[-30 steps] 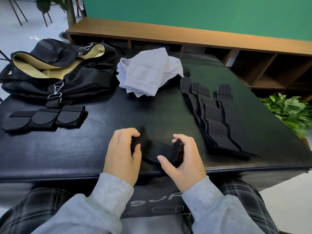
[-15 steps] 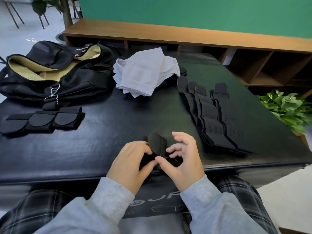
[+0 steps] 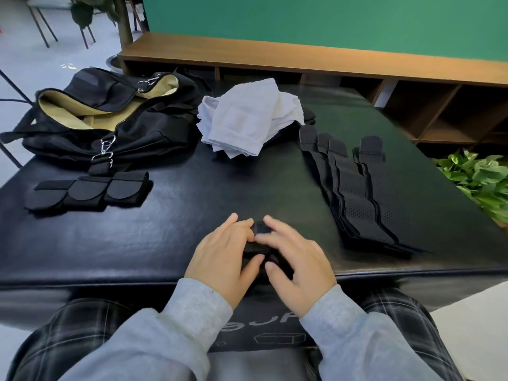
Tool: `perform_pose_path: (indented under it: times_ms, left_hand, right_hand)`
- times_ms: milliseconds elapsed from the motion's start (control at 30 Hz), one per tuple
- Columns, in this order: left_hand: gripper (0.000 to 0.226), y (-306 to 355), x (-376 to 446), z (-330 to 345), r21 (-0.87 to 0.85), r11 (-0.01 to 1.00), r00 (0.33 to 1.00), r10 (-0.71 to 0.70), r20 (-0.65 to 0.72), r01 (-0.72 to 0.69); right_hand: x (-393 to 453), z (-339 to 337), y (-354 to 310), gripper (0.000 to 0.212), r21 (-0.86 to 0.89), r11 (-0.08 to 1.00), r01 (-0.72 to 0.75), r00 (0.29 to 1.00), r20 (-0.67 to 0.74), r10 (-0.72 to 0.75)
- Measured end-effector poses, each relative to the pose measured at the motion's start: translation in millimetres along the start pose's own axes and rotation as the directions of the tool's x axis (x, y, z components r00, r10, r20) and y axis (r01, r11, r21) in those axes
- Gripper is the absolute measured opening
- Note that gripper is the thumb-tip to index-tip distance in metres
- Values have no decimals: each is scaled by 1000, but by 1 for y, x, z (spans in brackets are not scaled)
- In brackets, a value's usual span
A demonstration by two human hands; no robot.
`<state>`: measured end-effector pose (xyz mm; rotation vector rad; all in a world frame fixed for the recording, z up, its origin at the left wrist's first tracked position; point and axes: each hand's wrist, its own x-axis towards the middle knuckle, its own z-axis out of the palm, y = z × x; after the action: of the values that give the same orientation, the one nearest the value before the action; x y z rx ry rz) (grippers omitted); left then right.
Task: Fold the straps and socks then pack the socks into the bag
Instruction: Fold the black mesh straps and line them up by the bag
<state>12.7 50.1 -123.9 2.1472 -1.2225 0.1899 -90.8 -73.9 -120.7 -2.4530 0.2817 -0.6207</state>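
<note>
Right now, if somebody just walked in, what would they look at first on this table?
Probably the two hands, the left hand and the right hand, pressing a small folded black strap at the near edge of the black table. Next, the pale pile of white socks at the far middle, beside the open black bag with its tan lining at the far left.

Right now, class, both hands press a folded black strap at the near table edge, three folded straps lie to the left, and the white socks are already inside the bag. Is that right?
Not quite. The head view shows the white socks piled on the table beside the open bag, not inside it. The rest holds: left hand and right hand press the folded black strap, and three folded straps lie left.
</note>
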Motion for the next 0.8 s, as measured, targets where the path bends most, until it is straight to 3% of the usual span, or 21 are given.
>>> perform_pose_path:
  times_ms: [100, 167, 267, 433, 533, 667, 800]
  left_hand:
    - [25, -4, 0, -6, 64, 995, 995, -78, 53, 75]
    - [26, -7, 2, -11, 45, 994, 991, -106, 78, 103]
    - [31, -14, 2, -23, 107, 988, 993, -115, -2, 115]
    - [28, -20, -2, -39, 92, 957, 960, -279, 39, 274]
    - [30, -25, -3, -45, 68, 940, 940, -338, 35, 335]
    - [27, -42, -4, -58, 103, 893, 899, -436, -37, 437]
    - [28, -58, -1, -73, 60, 845, 834, -509, -214, 531]
  right_hand:
    - [-1, -1, -1, 42, 165, 981, -98, 994, -31, 104]
    - [1, 1, -1, 42, -2, 998, -64, 997, -33, 64]
    - [8, 10, -9, 48, -349, 937, 28, 999, 29, -19]
    - [23, 26, -32, 71, -533, 846, 28, 961, 247, 124]
    - [40, 29, -42, 91, -526, 847, 72, 897, 405, 175]
    - [55, 35, -48, 86, -518, 847, 123, 888, 438, 139]
    - [57, 37, -47, 79, -509, 850, 139, 886, 447, 122]
